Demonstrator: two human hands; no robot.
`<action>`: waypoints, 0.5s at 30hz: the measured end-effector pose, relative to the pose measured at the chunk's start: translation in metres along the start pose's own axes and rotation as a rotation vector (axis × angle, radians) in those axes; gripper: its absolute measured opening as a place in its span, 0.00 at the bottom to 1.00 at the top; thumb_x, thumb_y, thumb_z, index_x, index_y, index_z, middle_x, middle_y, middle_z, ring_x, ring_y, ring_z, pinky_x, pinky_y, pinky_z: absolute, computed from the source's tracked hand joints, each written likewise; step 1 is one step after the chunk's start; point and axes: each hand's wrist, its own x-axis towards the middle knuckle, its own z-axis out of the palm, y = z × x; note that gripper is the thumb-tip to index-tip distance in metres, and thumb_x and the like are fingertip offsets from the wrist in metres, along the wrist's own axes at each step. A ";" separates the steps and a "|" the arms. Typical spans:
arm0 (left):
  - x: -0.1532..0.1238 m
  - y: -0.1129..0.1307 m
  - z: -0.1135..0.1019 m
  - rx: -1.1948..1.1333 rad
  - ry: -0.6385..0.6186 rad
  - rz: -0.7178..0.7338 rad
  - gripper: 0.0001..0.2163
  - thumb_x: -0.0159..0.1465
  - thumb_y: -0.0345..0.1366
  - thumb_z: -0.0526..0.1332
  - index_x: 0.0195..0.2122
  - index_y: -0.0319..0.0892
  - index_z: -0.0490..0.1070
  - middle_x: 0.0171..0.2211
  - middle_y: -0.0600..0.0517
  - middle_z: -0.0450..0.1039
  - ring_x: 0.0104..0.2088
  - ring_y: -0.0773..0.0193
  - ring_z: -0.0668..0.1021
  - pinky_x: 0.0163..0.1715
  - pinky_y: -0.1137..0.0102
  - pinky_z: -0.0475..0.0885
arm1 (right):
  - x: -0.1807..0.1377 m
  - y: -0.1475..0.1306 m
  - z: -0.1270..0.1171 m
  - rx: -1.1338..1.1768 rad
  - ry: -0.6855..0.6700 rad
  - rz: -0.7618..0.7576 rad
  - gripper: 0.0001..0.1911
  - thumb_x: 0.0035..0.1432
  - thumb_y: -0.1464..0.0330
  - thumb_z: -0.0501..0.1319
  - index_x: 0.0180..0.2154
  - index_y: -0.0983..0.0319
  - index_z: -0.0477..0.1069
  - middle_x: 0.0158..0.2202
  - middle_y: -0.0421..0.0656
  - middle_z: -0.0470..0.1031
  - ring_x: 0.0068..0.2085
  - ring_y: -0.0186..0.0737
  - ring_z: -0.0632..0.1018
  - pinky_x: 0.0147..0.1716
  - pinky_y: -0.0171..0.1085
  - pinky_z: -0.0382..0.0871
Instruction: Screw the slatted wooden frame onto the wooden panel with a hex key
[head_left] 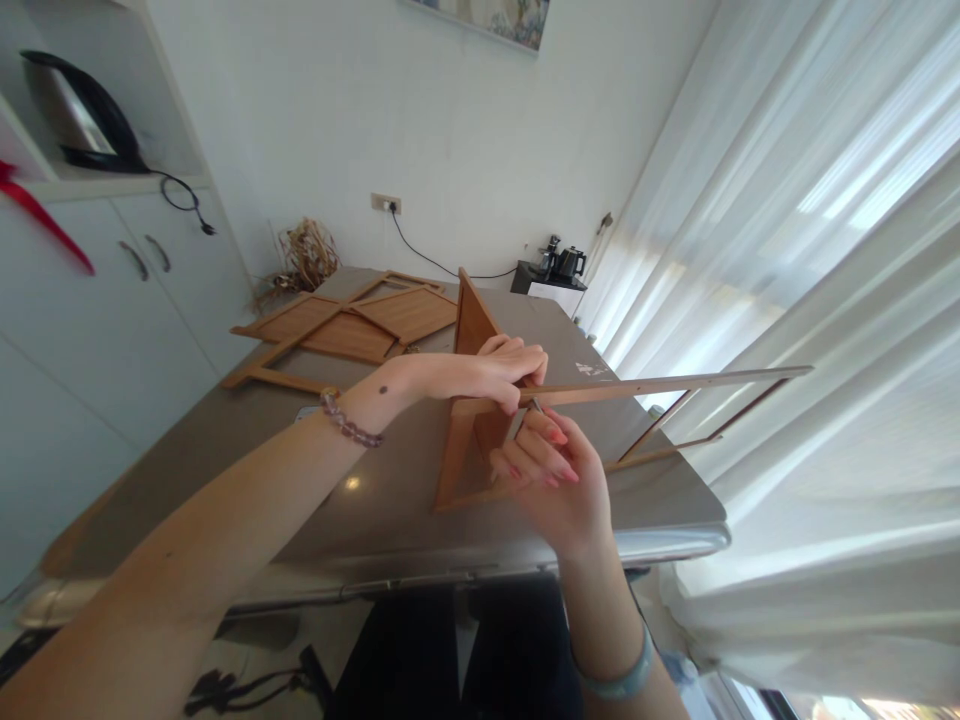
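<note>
A light-brown wooden frame [645,387] stands on its edge on the table, its long bars stretching to the right. At its left end is an upright wooden panel [474,318]. My left hand [499,372] is closed over the corner where the upper bar meets this panel. Just below that bar, my right hand [559,465] is curled, with thumb and finger pinching a small metal piece [535,404] against the underside of the joint. Most of that piece is hidden by the fingers, so I cannot tell its kind.
More wooden frames and panels [345,325] lie flat at the back left of the grey table [390,480]. A dried plant bundle [309,252] is behind them. White curtains [795,250] hang to the right. A kettle [82,115] sits on a shelf at left.
</note>
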 end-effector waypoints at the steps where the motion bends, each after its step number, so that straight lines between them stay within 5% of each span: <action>1: 0.000 -0.001 0.000 0.009 0.004 0.005 0.11 0.53 0.33 0.55 0.35 0.46 0.53 0.38 0.53 0.57 0.42 0.56 0.60 0.47 0.64 0.55 | 0.000 0.002 0.000 0.047 -0.006 -0.006 0.19 0.62 0.61 0.53 0.22 0.56 0.50 0.13 0.29 0.36 0.18 0.33 0.41 0.22 0.36 0.48; 5: 0.003 -0.006 0.002 0.022 0.016 0.008 0.12 0.52 0.34 0.56 0.35 0.46 0.54 0.38 0.53 0.56 0.42 0.56 0.60 0.48 0.64 0.55 | 0.001 0.013 -0.003 0.034 0.029 -0.002 0.18 0.62 0.55 0.56 0.25 0.56 0.58 0.13 0.28 0.39 0.18 0.32 0.43 0.22 0.35 0.46; 9: 0.003 -0.009 0.003 -0.007 0.017 0.020 0.12 0.52 0.36 0.58 0.36 0.46 0.55 0.39 0.54 0.58 0.43 0.56 0.60 0.48 0.65 0.55 | 0.000 0.018 -0.017 -0.292 0.201 -0.077 0.25 0.58 0.45 0.59 0.27 0.60 0.68 0.15 0.31 0.50 0.20 0.30 0.51 0.22 0.35 0.43; 15: 0.001 -0.008 0.000 -0.027 -0.002 0.005 0.12 0.54 0.36 0.58 0.37 0.46 0.55 0.39 0.54 0.57 0.43 0.57 0.61 0.50 0.65 0.55 | -0.003 0.004 -0.038 -0.744 0.364 -0.246 0.24 0.55 0.46 0.64 0.27 0.60 0.67 0.18 0.33 0.61 0.22 0.30 0.60 0.24 0.34 0.50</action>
